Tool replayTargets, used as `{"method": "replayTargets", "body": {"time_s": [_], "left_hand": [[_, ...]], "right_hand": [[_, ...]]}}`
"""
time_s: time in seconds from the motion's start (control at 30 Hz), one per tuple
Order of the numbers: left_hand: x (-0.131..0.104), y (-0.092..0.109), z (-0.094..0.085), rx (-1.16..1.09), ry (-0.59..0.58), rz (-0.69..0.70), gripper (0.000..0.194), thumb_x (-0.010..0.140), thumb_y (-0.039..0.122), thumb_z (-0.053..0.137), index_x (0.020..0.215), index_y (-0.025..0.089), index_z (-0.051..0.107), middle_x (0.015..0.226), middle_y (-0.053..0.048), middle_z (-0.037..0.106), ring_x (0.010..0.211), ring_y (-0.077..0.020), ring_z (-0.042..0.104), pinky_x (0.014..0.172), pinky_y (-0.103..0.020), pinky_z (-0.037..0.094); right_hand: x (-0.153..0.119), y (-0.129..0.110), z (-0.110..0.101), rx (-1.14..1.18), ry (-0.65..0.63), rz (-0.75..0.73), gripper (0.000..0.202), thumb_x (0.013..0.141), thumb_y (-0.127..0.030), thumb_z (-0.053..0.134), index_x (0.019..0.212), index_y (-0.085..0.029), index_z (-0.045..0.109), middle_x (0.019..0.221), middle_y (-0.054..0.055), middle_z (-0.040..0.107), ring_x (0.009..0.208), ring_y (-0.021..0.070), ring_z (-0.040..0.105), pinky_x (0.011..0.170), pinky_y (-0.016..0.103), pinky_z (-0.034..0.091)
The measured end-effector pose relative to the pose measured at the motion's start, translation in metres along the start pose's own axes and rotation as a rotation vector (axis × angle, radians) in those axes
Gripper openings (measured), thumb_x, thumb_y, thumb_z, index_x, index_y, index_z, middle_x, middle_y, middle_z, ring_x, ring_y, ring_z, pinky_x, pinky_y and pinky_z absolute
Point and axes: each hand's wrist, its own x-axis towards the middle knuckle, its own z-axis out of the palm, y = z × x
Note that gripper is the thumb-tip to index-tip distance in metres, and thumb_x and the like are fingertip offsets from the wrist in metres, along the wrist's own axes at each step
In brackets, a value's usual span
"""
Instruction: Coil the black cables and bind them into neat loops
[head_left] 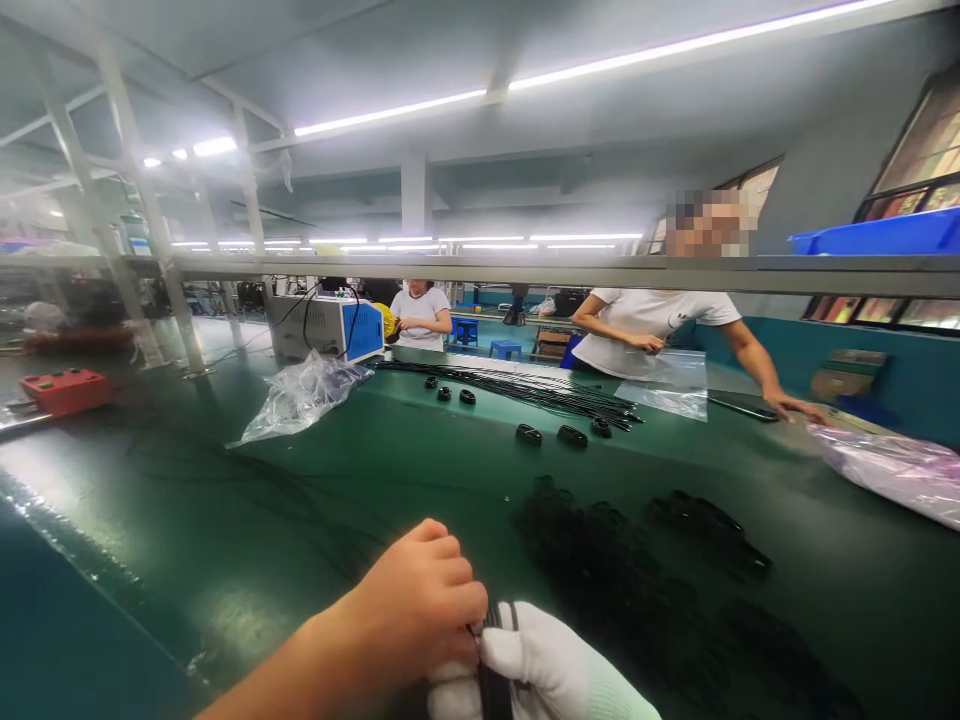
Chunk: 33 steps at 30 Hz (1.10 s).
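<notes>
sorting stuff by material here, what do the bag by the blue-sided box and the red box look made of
Bag: clear, glossy plastic film, see-through and crinkled. Red box: probably painted metal or plastic; its plain red surface doesn't settle which.

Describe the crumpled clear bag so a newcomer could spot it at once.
Find the boxy machine with the blue panel, at the back of the green table. Just in front of it lies the crumpled clear bag, left of the long black cables. It is bunched into a loose heap, unlike the flat clear bag by the co-worker.
</notes>
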Motion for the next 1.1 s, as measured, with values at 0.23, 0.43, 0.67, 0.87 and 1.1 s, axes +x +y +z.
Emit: {"method": "replayTargets", "body": {"time_s": [0.23, 0.43, 0.67, 0.87, 1.1], "left_hand": [[-0.001, -0.004, 0.005, -0.219, -0.052, -0.106, 0.015, 0.085, 0.017, 0.057, 0.071, 0.02, 0.061, 0.095, 0.0, 0.065, 0.091, -0.018, 0.053, 0.087, -0.034, 0.034], [-0.005, -0.004, 0.01, -0.873, -0.225, -0.502, 0.005, 0.077, 0.016, 0.057, 0.078, 0.018, 0.061, 0.067, 0.005, 0.054, 0.059, -0.0094, 0.05, 0.053, -0.018, 0.038], [-0.024, 0.025, 0.051, -1.001, 0.142, -0.732, 0.017, 0.086, 0.025, 0.045, 0.091, 0.017, 0.059, 0.082, 0.0, 0.058, 0.077, -0.0142, 0.051, 0.069, -0.024, 0.041], [-0.027, 0.032, 0.068, -1.235, 0.227, -0.7, 0.017, 0.076, 0.018, 0.05, 0.093, 0.016, 0.052, 0.076, 0.001, 0.051, 0.063, -0.0112, 0.046, 0.057, -0.023, 0.038], [-0.024, 0.04, 0.081, -0.995, 0.377, -0.64, 0.015, 0.077, 0.012, 0.046, 0.088, 0.016, 0.056, 0.084, -0.004, 0.055, 0.075, -0.0155, 0.054, 0.066, -0.026, 0.043]], "right_hand": [[0.005, 0.015, -0.005, 0.268, 0.016, 0.096, 0.016, 0.069, -0.007, 0.065, 0.081, -0.006, 0.054, 0.069, 0.0, 0.041, 0.063, 0.0083, 0.045, 0.06, 0.021, 0.033], [0.004, 0.016, -0.007, 0.426, -0.113, 0.141, 0.03, 0.065, -0.013, 0.072, 0.067, -0.014, 0.043, 0.062, -0.005, 0.033, 0.056, 0.0053, 0.035, 0.056, 0.02, 0.026], [0.003, 0.028, -0.025, 0.064, -0.026, 0.045, 0.029, 0.073, -0.03, 0.068, 0.086, -0.006, 0.061, 0.066, 0.004, 0.06, 0.07, 0.016, 0.059, 0.068, 0.028, 0.038], [-0.007, 0.01, -0.032, -0.18, -0.077, 0.125, 0.029, 0.089, -0.039, 0.055, 0.102, -0.013, 0.06, 0.096, 0.005, 0.063, 0.081, 0.0155, 0.061, 0.074, 0.035, 0.052], [-0.013, -0.019, -0.019, -0.331, -0.134, 0.245, 0.034, 0.09, -0.035, 0.055, 0.117, -0.016, 0.053, 0.117, 0.008, 0.056, 0.099, 0.0208, 0.058, 0.083, 0.041, 0.051]]}}
